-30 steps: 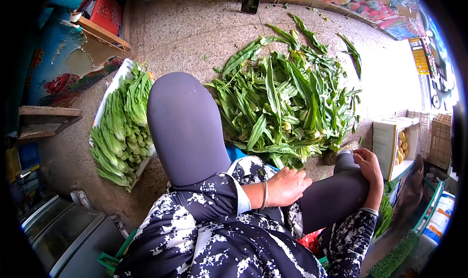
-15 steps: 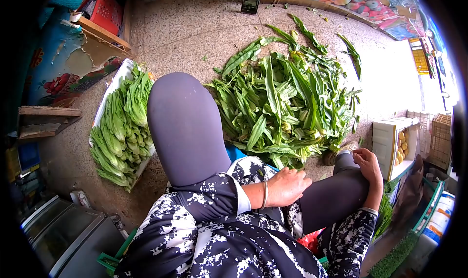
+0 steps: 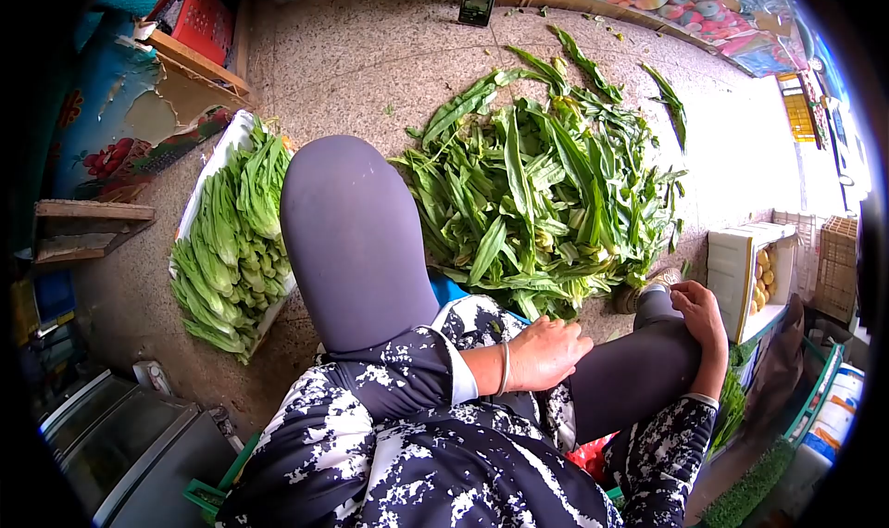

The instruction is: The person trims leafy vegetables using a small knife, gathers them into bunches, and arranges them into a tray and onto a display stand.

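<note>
My left hand [image 3: 546, 354], with a band round its wrist, lies across my lap near the right thigh. Its fingers are curled in, and nothing shows in them. Over my bent right knee rests my right hand [image 3: 701, 313], its fingers loosely bent and slightly apart, with nothing visible in it. A wide heap of long loose green leaves [image 3: 528, 190] lies on the floor beyond my legs. To the left, leafy lettuce heads [image 3: 227, 241] are laid side by side in a white tray [image 3: 211, 165], partly hidden behind my left knee [image 3: 356, 232].
A phone [image 3: 476, 0] stands upright at the far edge of the floor. On the right is a white foam box [image 3: 732, 282] with round yellow produce. A wooden ledge [image 3: 93, 213] and a grey glass-topped cabinet [image 3: 139, 445] are at the left; plastic crates [image 3: 838, 264] stand far right.
</note>
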